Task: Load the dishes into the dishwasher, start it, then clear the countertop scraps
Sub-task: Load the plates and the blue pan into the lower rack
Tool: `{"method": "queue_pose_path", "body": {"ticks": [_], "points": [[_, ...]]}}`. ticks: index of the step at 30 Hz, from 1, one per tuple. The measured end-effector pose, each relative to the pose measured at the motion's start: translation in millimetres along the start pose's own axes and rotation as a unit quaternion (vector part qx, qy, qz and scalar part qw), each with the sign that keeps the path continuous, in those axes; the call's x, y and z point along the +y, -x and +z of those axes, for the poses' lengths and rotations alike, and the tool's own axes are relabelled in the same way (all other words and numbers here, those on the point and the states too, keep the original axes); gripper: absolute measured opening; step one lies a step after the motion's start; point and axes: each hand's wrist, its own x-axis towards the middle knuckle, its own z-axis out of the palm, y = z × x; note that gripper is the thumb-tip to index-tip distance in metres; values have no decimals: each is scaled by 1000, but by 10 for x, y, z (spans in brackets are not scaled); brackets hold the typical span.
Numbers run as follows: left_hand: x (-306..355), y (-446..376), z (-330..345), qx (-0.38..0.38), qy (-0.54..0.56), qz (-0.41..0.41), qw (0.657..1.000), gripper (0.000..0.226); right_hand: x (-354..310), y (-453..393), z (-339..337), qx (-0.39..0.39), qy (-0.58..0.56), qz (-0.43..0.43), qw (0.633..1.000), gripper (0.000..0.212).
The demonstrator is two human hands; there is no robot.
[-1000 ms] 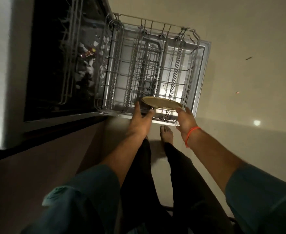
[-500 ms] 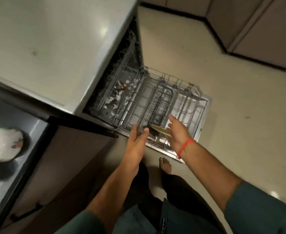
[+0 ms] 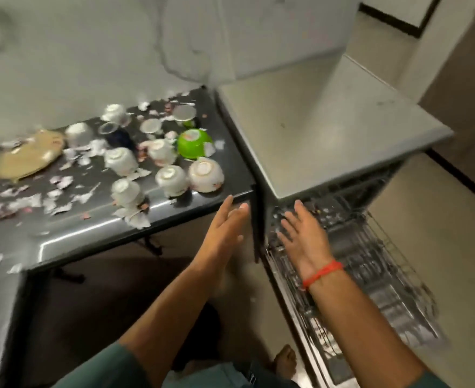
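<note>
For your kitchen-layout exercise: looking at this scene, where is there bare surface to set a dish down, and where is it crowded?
Bare: the grey dishwasher top, between the black countertop and the floor. The countertop's front strip near the left hand is thinly littered. Crowded: its middle and back, with upturned cups, a green bowl and paper scraps.

One green plastic bowl [image 3: 193,143] lies upside down on the dark worktop [image 3: 62,233]. About six upturned white ceramic cups and bowls [image 3: 172,180] surround it. One tan round plate [image 3: 27,158] lies at left. Torn white paper scraps [image 3: 26,201], too many to count, are scattered around.
</note>
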Motion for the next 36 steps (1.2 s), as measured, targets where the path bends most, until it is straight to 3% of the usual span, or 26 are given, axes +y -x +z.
{"method": "queue_pose_path", "body": {"ticks": [9, 12, 18, 25, 29, 36], "points": [[347, 275, -1539, 117, 72, 65, 988, 63, 355, 258, 1507, -168, 107, -17, 980, 49], [428, 312, -2075, 144, 88, 85, 982, 49, 577, 337, 1982, -199, 139, -12, 970, 51], [516, 304, -2931, 180, 111, 113, 971, 84, 971, 444, 2778, -239, 192, 8, 952, 38], [509, 431, -3606, 249, 166, 122, 946, 86, 1330, 493, 3502, -288, 228, 37, 929, 51], [531, 454, -3845, 288, 197, 125, 929, 74, 1441, 482, 3906, -324, 245, 59, 912, 52], [623, 285, -4171, 350, 216, 124, 903, 72, 1655, 174, 4659, -364, 255, 132, 886, 54]]}}
